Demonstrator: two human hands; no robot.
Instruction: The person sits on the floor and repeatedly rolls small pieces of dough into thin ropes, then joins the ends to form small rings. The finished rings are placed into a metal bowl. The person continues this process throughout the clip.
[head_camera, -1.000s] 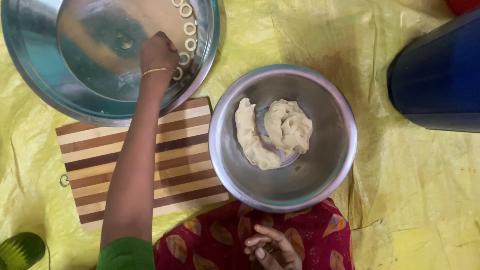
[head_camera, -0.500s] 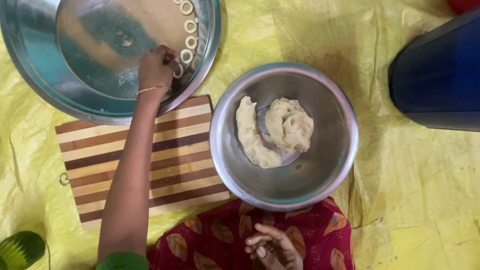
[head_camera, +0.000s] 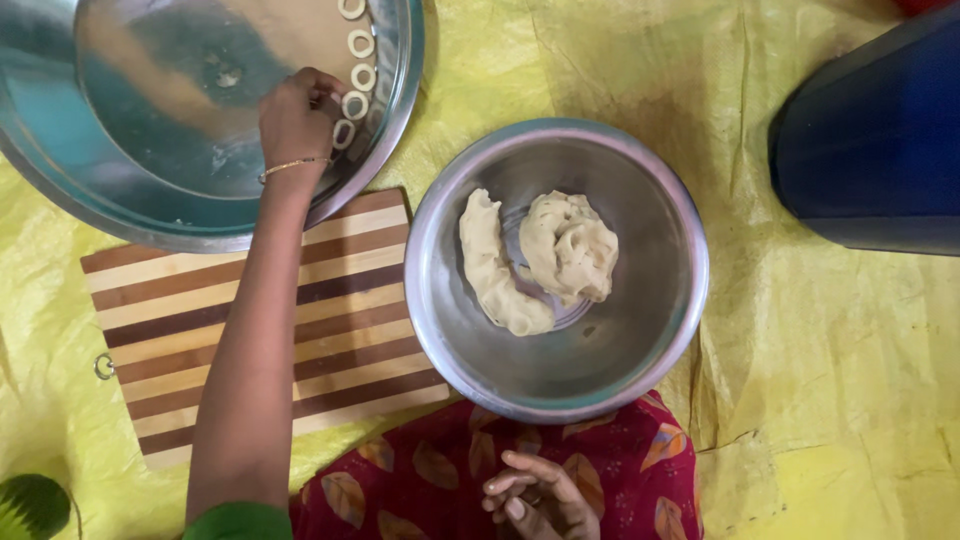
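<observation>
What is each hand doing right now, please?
Left hand: fingers closed at a dough ring on the steel tray.
Right hand: open, empty, in lap.

The left hand hides its fingertips; the steel tray is cut off.

Left hand slid right (toward dough rings).

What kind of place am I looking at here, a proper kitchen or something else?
Probably a home floor set up for cooking, not a counter: a yellow plastic sheet covers the ground, with a steel bowl of dough and a striped wooden board on it. The left hand lays dough rings on a steel tray.
</observation>
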